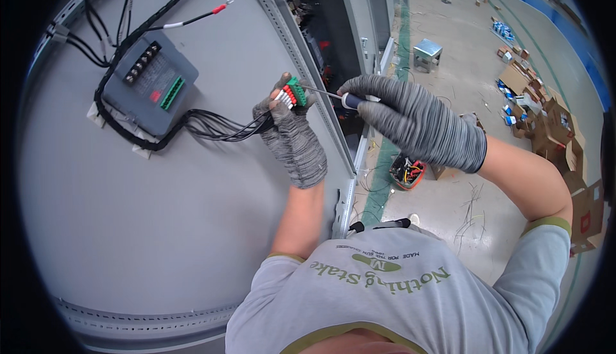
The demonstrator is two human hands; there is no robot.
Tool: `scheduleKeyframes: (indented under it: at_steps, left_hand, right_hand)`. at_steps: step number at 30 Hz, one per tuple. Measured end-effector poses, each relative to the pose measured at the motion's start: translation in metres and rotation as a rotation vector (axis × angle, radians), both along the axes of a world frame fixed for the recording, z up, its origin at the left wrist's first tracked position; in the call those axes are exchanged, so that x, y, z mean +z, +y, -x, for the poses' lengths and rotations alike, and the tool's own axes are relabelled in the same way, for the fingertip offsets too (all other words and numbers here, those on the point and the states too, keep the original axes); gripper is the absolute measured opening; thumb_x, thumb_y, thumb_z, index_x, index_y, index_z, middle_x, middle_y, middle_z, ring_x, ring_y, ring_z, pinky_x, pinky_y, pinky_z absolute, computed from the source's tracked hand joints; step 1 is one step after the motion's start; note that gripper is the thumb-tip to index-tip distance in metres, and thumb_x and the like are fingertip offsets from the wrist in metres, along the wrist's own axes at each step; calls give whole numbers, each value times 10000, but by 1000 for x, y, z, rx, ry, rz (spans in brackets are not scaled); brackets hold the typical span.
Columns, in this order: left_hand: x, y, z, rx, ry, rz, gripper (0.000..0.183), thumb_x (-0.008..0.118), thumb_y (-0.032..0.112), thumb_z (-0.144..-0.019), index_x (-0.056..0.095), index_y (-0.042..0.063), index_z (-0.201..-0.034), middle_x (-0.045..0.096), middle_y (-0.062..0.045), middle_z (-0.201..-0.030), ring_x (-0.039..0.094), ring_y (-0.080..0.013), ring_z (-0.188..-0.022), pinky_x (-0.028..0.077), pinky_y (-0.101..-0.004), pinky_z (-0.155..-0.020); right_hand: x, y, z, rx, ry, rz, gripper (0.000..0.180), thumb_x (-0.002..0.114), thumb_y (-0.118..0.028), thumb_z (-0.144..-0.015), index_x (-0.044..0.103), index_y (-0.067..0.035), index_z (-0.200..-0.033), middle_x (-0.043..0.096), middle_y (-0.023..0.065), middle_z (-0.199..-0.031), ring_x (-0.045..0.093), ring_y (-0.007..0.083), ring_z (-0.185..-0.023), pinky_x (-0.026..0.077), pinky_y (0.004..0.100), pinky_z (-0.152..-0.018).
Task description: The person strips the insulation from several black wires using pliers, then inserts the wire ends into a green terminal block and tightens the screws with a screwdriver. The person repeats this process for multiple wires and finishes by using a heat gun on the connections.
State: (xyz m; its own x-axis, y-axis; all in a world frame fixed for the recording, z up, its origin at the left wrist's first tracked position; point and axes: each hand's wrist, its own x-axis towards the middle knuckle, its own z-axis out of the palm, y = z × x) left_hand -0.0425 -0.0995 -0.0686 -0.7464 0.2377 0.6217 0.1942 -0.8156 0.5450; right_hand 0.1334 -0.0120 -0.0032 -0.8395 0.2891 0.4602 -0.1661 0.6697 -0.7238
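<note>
My left hand [294, 137], in a grey knit glove with bare fingertips, grips a green plug-in terminal block [297, 91]. Wires with red and white sleeves [287, 97] enter one side of the block. My right hand [414, 118], gloved too, holds a screwdriver [352, 101] by its dark handle. The thin shaft points left, and its tip meets the block. From my left hand a bundle of black wires [221, 125] runs to a wrapped cable harness [111, 113] around a grey meter module [149, 82]. A green socket [172, 93] sits on that module.
The module is on a grey cabinet door panel [192, 219] with a perforated rail [293, 55]. A loose lead [207, 15] ends in a red fork terminal. On the floor are a tool basket [408, 171], a metal stool [427, 54], wire offcuts [469, 214] and cardboard boxes [553, 127].
</note>
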Motion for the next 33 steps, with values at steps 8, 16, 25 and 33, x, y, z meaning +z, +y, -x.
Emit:
scheduleKeyframes:
  at_steps: [8,16,25,33]
  left_hand:
    - [-4,-3,11,-36,29,49,363,711,364,-876,545,69,-1008,634,-233,-1126,657,-287,-915,599,-360,-709]
    - [-2,-9,10,55,30,95,348,677,353,-906,521,68,-1032,630,-230,-1152,646,-274,-975,594,-374,-779]
    - [-4,-13,15,28,6,104,341,687,345,-899,525,71,-1022,613,-247,-1184,650,-336,-980,582,-394,-762]
    - [-3,-15,15,17,7,113,334,687,360,-896,549,78,-1009,635,-220,-1160,655,-318,-996,583,-378,-756]
  right_hand:
    - [23,-1,-3,-174,-231,-527,332,552,-184,-939,541,-38,-1237,632,171,-928,666,227,-789,547,349,-665]
    - [42,-12,10,-111,-483,-1001,480,575,-96,-877,428,12,-1321,633,162,-804,676,297,-704,547,396,-541]
    - [6,5,29,101,-35,-176,328,497,-111,-957,543,-48,-1275,616,199,-757,637,310,-676,510,382,-651]
    - [16,-5,20,202,-288,638,322,478,-210,-1013,554,-22,-1262,498,0,-708,454,74,-615,424,234,-564]
